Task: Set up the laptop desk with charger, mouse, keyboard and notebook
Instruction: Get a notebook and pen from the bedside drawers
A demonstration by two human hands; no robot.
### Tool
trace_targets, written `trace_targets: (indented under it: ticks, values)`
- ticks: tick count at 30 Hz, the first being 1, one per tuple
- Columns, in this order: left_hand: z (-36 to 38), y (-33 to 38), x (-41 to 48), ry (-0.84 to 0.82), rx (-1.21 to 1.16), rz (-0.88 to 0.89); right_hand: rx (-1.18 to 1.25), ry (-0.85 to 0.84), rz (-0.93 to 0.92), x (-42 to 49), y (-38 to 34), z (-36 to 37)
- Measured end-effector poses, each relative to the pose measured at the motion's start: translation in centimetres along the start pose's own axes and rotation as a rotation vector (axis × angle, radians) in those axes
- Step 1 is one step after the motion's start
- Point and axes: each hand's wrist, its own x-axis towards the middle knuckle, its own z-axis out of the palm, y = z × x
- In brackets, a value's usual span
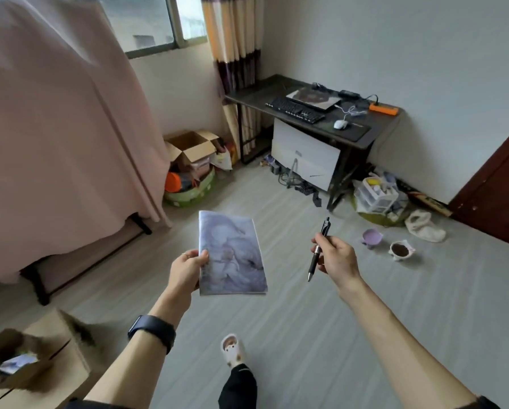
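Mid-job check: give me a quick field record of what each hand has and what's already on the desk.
left hand: holds notebook by its left edge, marbled cover facing up
right hand: holds pen, tip pointing down
desk: far right by the wall, not yet reached
on desk: keyboard, laptop closed behind it, white mouse on dark mat, charger brick, orange power strip
floor ahead: two small bowls to the right of the path
left to do: notebook and pen not yet on desk

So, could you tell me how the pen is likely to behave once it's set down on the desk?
The pen looks slim and round, so it may roll on the flat desk. It is probably light: the right hand holds it with fingertips alone.
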Motion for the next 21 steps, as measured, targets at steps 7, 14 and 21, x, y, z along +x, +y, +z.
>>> trace_targets:
  ticks: [7,14,21]
  values:
    - [1.5,7.6,19.7,-0.018,0.051,-0.015,0.002,-0.017,0.021,17.0,-3.6,11.3]
    - [3.8,16.5,35.3,-0.013,0.119,-0.080,0.050,0.045,0.120,28.7,-6.8,17.7]
    - [8.9,21.5,47.0,-0.058,0.143,-0.094,0.025,0.105,0.159,40.1,-9.5,21.0]
